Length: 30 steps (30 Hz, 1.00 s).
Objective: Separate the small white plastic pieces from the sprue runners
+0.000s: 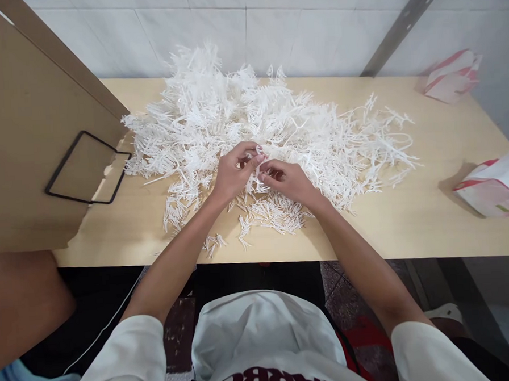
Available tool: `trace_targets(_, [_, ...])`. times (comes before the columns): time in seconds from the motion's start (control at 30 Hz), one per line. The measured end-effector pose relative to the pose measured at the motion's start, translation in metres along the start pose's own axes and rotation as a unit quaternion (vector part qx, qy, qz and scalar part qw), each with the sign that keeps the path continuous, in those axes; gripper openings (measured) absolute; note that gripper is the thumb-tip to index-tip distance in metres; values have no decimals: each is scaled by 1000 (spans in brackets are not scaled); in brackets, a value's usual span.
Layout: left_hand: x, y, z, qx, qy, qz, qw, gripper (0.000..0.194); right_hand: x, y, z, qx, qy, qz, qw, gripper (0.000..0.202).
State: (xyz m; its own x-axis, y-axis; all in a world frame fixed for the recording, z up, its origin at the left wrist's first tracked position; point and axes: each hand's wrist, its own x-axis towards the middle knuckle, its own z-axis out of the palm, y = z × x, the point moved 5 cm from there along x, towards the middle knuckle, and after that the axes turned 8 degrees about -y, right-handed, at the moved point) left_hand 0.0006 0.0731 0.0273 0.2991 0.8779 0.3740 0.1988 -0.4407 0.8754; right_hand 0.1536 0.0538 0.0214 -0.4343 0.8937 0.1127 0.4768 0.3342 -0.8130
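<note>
A wide heap of thin, white, branching plastic-looking sprigs covers the middle of the table. My left hand is over the front of the heap, thumb and fingers pinched on a small white sprig. Close against it on the right, my right hand has its thumb and fingertips closed on the same small piece. The fingers partly hide the sprig. Below my hands lies a looser pile of short white bits, and a few separate bits are near the table's front edge.
At left stands a tall brown cardboard panel with a black wire frame beside it. Two red-and-white packets rest on the right side of the pale wooden table. A tiled wall rises behind. Another person's bare limb shows at lower left.
</note>
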Motion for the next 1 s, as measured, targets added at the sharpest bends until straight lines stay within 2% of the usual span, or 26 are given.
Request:
trace_targets(0.07, [0, 0, -1, -13, 7, 6, 1000, 34, 0, 0, 0, 31, 3, -10, 999, 24])
trace_targets(0.2, [4, -2, -5, -53, 15, 2, 998, 35, 1, 2, -8, 125, 75, -39, 989, 24])
trace_targets(0.3, [8, -3, -7, -73, 9, -11, 997, 35, 2, 5, -11, 175, 106, -58, 977, 23])
trace_targets(0.43, [8, -5, -5, -87, -29, -29, 995, 34, 3, 7, -13, 176, 130, -80, 972, 27])
trace_targets(0.63, [3, -1, 3, -89, -128, -4, 988, 69, 2, 8, -19, 174, 178, -82, 965, 25])
trace_targets(0.87, [2, 3, 8, -45, -168, 55, 983, 82, 1, 17, -25, 163, 227, -85, 956, 27])
trace_targets(1.0, [1, -1, 9, -60, -143, 47, 987, 80, 2, 20, -25, 169, 225, -80, 956, 29])
